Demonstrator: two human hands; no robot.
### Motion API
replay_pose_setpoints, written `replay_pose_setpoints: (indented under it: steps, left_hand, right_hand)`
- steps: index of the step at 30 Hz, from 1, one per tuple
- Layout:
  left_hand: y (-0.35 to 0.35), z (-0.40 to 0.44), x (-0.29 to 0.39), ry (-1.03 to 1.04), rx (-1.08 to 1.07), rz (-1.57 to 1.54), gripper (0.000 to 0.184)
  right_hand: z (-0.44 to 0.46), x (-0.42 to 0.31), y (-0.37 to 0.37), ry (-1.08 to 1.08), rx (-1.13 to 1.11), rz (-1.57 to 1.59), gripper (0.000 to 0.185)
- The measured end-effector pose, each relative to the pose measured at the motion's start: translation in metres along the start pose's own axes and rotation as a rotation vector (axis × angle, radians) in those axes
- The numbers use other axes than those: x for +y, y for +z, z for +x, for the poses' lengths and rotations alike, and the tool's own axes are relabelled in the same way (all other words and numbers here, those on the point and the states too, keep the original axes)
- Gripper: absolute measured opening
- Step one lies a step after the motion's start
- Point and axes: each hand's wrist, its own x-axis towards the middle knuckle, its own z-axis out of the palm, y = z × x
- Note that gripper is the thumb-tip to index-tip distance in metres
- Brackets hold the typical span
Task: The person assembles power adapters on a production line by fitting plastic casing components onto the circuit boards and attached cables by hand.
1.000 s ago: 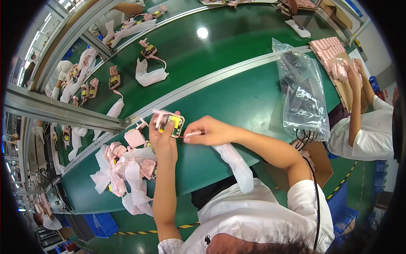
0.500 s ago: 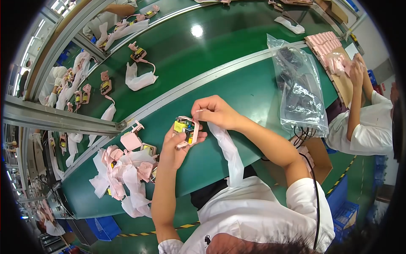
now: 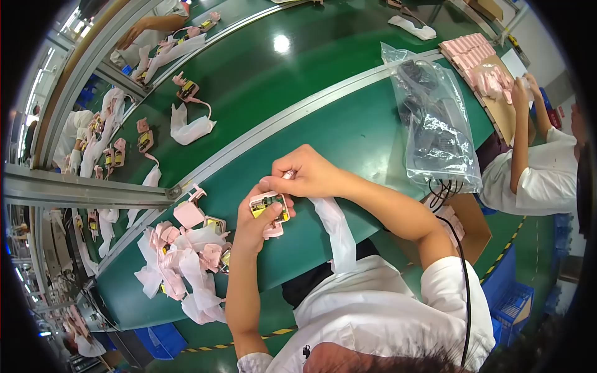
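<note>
My left hand (image 3: 252,227) is closed round a small open pink charger housing (image 3: 285,216), its thumb lying over the yellow and green electronic parts inside. Right beside it, my right hand (image 3: 311,174) pinches the pink end of a cord (image 3: 288,175) at the housing's upper edge. A white wrapping (image 3: 336,233) hangs from below that hand towards my lap and covers the rest of the cord. Whether the cord end is seated in the housing is hidden by my fingers. A pile of pink housings and white-wrapped cords (image 3: 186,255) lies to the left on the green bench.
A clear bag of black cables (image 3: 429,118) lies on the right of the bench (image 3: 311,248). Beyond a metal rail (image 3: 261,129), the green conveyor (image 3: 249,81) carries more open units (image 3: 187,91). At right, a co-worker's hands (image 3: 525,90) are over a cardboard tray (image 3: 469,56) of pink parts.
The housing has turned in my left hand, and my thumb now lies across its parts. My right hand has shifted slightly left, its fingers now curled round the cord end. The view has shifted a little.
</note>
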Motion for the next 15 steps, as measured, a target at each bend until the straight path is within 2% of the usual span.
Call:
replay_pose_setpoints:
  steps: [5,15]
  left_hand:
    - [0.001,0.001,0.004,-0.007,0.075,0.067,0.037]
    - [0.000,0.003,0.002,-0.013,0.166,0.122,0.035]
  right_hand:
    - [0.008,0.012,-0.010,-0.215,0.086,-0.346,0.040]
    - [0.017,0.033,-0.016,-0.007,0.038,-0.333,0.041]
